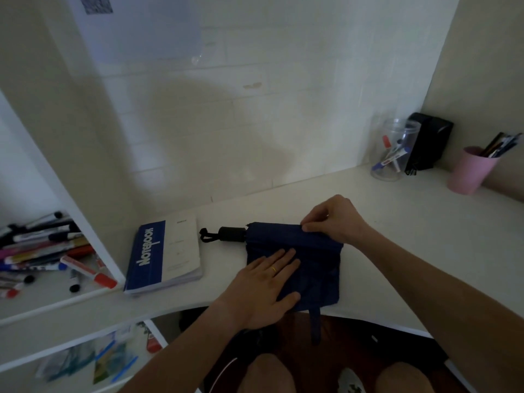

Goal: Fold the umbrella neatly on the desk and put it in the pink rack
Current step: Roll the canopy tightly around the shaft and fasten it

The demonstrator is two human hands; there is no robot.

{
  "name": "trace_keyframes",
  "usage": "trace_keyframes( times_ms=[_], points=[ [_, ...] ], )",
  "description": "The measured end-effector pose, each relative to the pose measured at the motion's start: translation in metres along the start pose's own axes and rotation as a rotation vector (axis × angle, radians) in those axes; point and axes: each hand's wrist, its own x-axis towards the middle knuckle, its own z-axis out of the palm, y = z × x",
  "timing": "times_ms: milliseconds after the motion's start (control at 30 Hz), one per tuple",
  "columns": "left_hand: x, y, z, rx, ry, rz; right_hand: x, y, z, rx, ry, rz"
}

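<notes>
Folding the navy fabric umbrella [312, 268] on the white desk [411, 236].

I see the umbrella lying near the desk's front edge, its black cylindrical handle [232, 234] pointing to 9 o'clock and a strap hanging over the edge at 6. My left hand [263, 287] presses flat on the canopy, fingers straight; my right hand [334, 219] pinches the rolled fold at its 12 o'clock side. A blue-and-white notebook [164, 256] lies at 9 o'clock of the umbrella, and a pink cup of pens [470, 171] stands far off at 2 o'clock.
</notes>
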Motion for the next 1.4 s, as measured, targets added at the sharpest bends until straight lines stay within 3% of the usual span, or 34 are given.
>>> trace_keyframes(
  times_ms=[100,267,333,500,633,833,967,1067,1267,1400],
  points=[
    [0.0,0.0,0.002,0.003,0.001,0.001,-0.003,0.005,0.0,0.065,-0.032,0.001],
    [0.002,-0.002,0.005,0.006,-0.021,0.0,0.01,0.007,-0.008,-0.203,-0.445,0.106],
    [0.008,-0.004,0.004,-0.001,-0.029,-0.001,0.016,0.008,-0.009,-0.273,-0.484,0.048],
    [0.021,-0.007,0.005,0.007,-0.005,0.034,0.02,0.014,-0.024,-0.191,-0.464,0.066],
    [0.026,-0.008,0.01,0.024,0.061,0.077,0.018,0.016,-0.024,-0.374,-0.384,-0.01],
    [0.023,-0.007,0.012,0.043,0.166,0.08,-0.005,0.026,-0.013,-0.576,-0.222,-0.233],
    [0.02,-0.004,0.008,0.054,0.218,0.085,-0.025,0.042,0.001,-0.668,0.012,-0.529],
    [0.014,0.003,0.006,0.036,0.288,0.055,-0.032,0.048,0.01,-0.699,0.112,-0.629],
    [0.004,0.004,-0.02,-0.081,0.319,0.03,-0.043,0.051,0.008,-0.665,0.083,-0.74],
    [0.03,-0.021,-0.041,0.0,0.541,0.017,-0.047,0.049,-0.001,-0.656,0.009,-0.731]
  ],
)
